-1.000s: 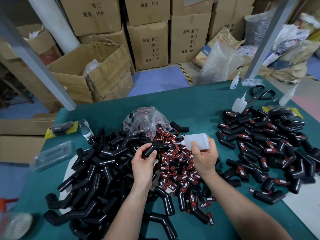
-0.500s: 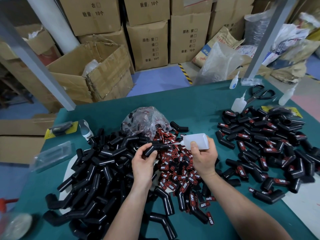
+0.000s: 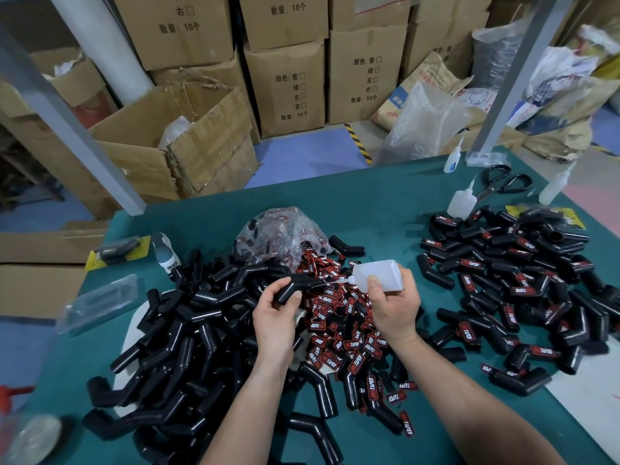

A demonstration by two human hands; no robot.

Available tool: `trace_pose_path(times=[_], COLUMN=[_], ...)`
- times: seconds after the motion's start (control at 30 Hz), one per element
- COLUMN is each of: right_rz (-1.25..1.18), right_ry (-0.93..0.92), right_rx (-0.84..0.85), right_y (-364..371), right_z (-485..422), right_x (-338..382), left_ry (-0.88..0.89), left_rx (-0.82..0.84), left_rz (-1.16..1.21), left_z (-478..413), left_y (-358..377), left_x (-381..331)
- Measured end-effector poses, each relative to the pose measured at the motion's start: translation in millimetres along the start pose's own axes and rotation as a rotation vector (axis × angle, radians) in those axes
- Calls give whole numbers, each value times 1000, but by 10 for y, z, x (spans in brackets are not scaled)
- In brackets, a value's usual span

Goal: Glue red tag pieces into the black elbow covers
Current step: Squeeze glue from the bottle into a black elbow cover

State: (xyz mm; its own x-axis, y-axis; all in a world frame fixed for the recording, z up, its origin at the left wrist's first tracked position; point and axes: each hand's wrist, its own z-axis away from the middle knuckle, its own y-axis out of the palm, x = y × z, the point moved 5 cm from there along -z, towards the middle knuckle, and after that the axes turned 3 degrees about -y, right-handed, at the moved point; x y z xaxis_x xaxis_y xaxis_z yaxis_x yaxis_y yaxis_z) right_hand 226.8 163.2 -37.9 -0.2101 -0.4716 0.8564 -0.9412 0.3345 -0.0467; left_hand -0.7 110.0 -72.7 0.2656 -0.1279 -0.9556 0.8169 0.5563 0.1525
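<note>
Over the green desk's (image 3: 385, 203) middle, the left grip (image 3: 275, 317) pinches a black plastic elbow cover (image 3: 295, 287). The right grip (image 3: 396, 307) clasps a translucent plastic glue bottle (image 3: 382, 274), its nozzle at the cover.

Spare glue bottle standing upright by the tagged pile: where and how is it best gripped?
Grip the bottle round its wide lower body, approaching from the left over bare table. It stands upright, its nozzle is thin, and covers crowd its near and right sides.
</note>
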Motion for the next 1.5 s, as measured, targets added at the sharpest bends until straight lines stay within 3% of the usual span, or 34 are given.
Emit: trace_pose_path(times=[1.5], right_rz=[-2], right_ry=[-5], right_rx=[-21], right_y=[-12], right_z=[-4], right_x=[-23], left_ry=[-9], left_rx=[-1], left_rz=[0], left_z=[30], left_y=[15], left_x=[-38])
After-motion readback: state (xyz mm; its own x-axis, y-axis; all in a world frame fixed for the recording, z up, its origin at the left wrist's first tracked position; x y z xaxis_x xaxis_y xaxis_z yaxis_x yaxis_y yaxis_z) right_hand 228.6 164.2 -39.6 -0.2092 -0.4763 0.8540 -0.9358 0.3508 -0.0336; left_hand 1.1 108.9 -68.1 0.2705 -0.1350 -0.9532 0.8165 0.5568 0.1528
